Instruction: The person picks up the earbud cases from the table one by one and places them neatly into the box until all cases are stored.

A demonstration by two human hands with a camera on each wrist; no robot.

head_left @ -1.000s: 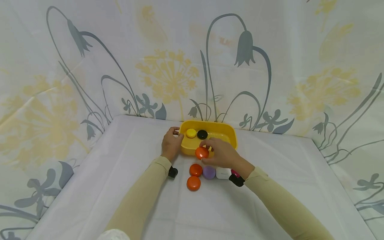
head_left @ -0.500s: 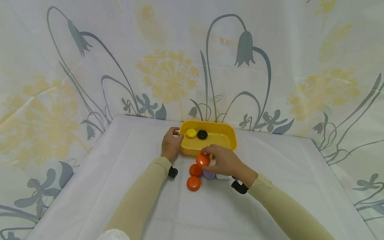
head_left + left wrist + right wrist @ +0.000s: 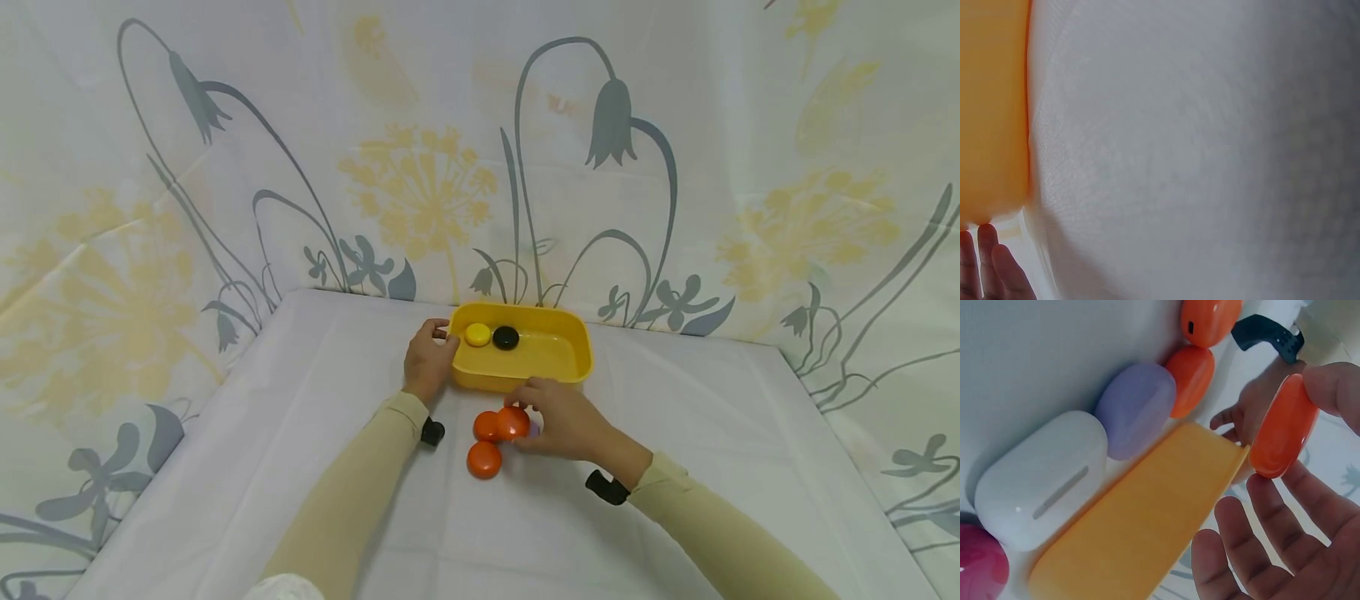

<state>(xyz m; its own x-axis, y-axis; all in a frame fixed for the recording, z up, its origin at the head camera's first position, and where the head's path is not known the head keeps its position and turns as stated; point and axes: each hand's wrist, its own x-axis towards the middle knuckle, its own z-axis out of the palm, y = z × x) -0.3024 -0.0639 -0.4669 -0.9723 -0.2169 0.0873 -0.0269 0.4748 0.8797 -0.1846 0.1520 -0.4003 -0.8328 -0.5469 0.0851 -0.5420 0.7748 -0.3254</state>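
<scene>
My right hand (image 3: 566,421) pinches a glossy orange round case (image 3: 1285,428) between thumb and fingertips, held above the row of cases on the table. Under it in the head view, a lilac case (image 3: 534,428) is mostly hidden. A second orange case (image 3: 485,426) and a third orange case (image 3: 484,460) lie just left of the held one. At the yellow tray's (image 3: 517,382) left end, my left hand (image 3: 427,364) holds the rim with thumb and fingers. Inside that tray, a yellow round case (image 3: 477,335) and a black round case (image 3: 506,337) sit side by side.
In the right wrist view, a white oblong case (image 3: 1038,478) and a magenta case (image 3: 982,562) continue the row beside the tray; the right hand covers them in the head view. A white cloth (image 3: 330,350) covers the table, with a flower-patterned curtain (image 3: 465,150) behind it.
My right hand has drawn the orange case back from the tray's front edge towards me, over the row of cases. The left hand and the tray have stayed in place.
</scene>
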